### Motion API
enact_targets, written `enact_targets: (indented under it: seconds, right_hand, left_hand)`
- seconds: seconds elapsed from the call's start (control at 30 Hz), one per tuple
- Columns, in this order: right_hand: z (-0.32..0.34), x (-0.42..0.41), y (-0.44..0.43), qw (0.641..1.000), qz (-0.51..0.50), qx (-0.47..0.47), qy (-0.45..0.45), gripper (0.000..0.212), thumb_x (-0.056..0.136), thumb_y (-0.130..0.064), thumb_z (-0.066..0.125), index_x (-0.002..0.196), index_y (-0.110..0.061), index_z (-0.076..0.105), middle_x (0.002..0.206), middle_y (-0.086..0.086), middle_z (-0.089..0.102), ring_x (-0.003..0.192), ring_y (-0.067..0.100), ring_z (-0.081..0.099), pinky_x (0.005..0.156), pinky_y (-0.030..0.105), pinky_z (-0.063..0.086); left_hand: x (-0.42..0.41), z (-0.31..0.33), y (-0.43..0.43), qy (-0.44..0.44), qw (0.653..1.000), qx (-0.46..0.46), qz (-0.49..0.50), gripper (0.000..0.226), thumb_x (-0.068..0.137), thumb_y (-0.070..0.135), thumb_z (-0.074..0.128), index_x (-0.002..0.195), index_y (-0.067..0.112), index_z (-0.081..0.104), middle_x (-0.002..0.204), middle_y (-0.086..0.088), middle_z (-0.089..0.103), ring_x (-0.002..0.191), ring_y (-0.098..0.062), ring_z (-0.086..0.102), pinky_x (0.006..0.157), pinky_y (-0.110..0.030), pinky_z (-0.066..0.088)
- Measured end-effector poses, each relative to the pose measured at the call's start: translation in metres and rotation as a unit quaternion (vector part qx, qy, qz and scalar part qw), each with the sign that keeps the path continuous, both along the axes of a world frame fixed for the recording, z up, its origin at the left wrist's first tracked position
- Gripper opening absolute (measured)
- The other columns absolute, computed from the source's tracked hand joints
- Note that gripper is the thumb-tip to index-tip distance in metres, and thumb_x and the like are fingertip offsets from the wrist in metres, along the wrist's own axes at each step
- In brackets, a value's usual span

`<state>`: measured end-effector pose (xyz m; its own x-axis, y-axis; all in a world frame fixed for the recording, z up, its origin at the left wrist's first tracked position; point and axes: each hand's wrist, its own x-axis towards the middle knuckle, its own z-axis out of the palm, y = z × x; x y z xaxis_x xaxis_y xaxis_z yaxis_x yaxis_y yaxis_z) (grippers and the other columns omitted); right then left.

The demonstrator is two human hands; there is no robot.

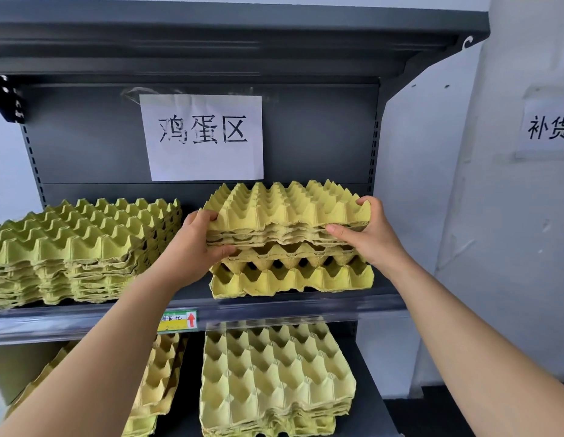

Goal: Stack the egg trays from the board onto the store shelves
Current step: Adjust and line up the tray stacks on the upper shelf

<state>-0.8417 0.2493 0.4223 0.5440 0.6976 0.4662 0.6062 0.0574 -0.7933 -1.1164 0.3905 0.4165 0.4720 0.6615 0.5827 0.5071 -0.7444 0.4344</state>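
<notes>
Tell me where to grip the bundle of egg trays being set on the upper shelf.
Grip the bundle of egg trays at its two short side edges, one hand per side, thumbs on top and fingers beneath, as the left hand and right hand do. It is wide, flat and floppy.

My upper shelf (274, 305) carries a tall stack of egg trays (82, 247) left of the price tag (177, 321) and a lone tray (293, 279) right of it. Below the tag, the lower shelf (373, 402) holds two more stacks (274, 380).
</notes>
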Motion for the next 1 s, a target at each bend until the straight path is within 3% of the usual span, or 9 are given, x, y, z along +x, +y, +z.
enact_targets:
  seconds: [0.13,0.23,0.37,0.5,0.6,0.7,0.87,1.0]
  right_hand:
    - [-0.003,0.001,0.0,1.0,0.005,-0.014,-0.006,0.078,0.073,-0.048,0.077,0.131,-0.032,0.028,0.129,-0.008,0.036,0.11,0.015,0.038,0.087,0.033,0.036]
    - [-0.001,0.001,0.0,1.0,0.012,-0.016,-0.006,0.079,0.073,-0.047,0.077,0.131,-0.031,0.027,0.137,-0.004,0.036,0.113,0.015,0.036,0.091,0.035,0.037]
    - [0.002,0.001,-0.002,0.999,0.03,-0.002,0.011,0.082,0.071,-0.046,0.078,0.134,-0.033,0.028,0.141,-0.003,0.038,0.12,0.016,0.039,0.1,0.038,0.039]
    - [0.007,0.004,-0.007,0.996,0.074,0.022,0.042,0.08,0.077,-0.048,0.072,0.142,-0.039,0.027,0.139,-0.014,0.039,0.127,0.01,0.037,0.106,0.035,0.034]
    - [0.009,0.006,-0.009,0.994,0.076,0.053,0.059,0.057,0.08,-0.055,0.064,0.131,-0.042,0.04,0.136,-0.005,0.05,0.123,0.018,0.048,0.104,0.042,0.04]
    - [0.014,0.005,-0.012,0.991,0.067,0.088,0.071,0.041,0.083,-0.048,0.066,0.119,-0.039,0.049,0.125,0.0,0.058,0.114,0.023,0.056,0.096,0.041,0.048]
    - [0.026,-0.001,-0.018,0.983,0.097,0.116,0.1,0.051,0.063,-0.059,0.07,0.11,-0.046,0.053,0.121,0.002,0.061,0.109,0.027,0.06,0.094,0.052,0.05]
    - [0.023,-0.004,-0.021,0.986,0.105,0.098,0.083,0.049,0.067,-0.06,0.069,0.112,-0.047,0.053,0.121,0.0,0.061,0.109,0.025,0.059,0.095,0.051,0.049]
  left_hand:
    - [0.003,-0.014,0.0,-0.009,1.0,-0.015,-0.002,0.077,0.078,0.04,0.073,0.137,0.014,0.031,0.141,-0.009,0.031,0.107,-0.016,0.044,0.091,-0.026,0.041]
    - [0.009,-0.011,-0.003,-0.023,0.999,-0.029,0.013,0.085,0.073,0.039,0.078,0.139,0.014,0.03,0.142,-0.009,0.029,0.102,-0.014,0.04,0.087,-0.022,0.036]
    - [0.013,-0.005,-0.005,-0.067,0.997,-0.026,0.02,0.083,0.07,0.033,0.082,0.137,0.011,0.038,0.136,-0.008,0.038,0.1,-0.013,0.041,0.086,-0.022,0.035]
    - [0.006,0.003,-0.004,-0.103,0.994,-0.005,0.023,0.081,0.067,0.033,0.083,0.134,0.009,0.044,0.126,-0.007,0.046,0.098,-0.014,0.044,0.085,-0.024,0.035]
    - [0.006,0.002,-0.009,-0.123,0.992,0.008,0.022,0.079,0.067,0.03,0.083,0.133,0.009,0.045,0.122,-0.005,0.047,0.097,-0.013,0.043,0.083,-0.021,0.033]
    - [0.006,0.003,-0.014,-0.136,0.99,0.031,0.016,0.078,0.069,0.03,0.083,0.133,0.01,0.043,0.128,-0.007,0.045,0.099,-0.013,0.041,0.086,-0.021,0.033]
    - [0.006,0.009,-0.023,-0.161,0.986,0.03,0.022,0.091,0.062,0.036,0.086,0.136,0.014,0.038,0.136,-0.007,0.038,0.114,-0.016,0.042,0.096,-0.026,0.035]
    - [0.0,0.007,-0.031,-0.192,0.981,0.022,0.027,0.09,0.06,0.033,0.087,0.134,0.011,0.039,0.133,-0.007,0.04,0.106,-0.01,0.038,0.092,-0.022,0.034]
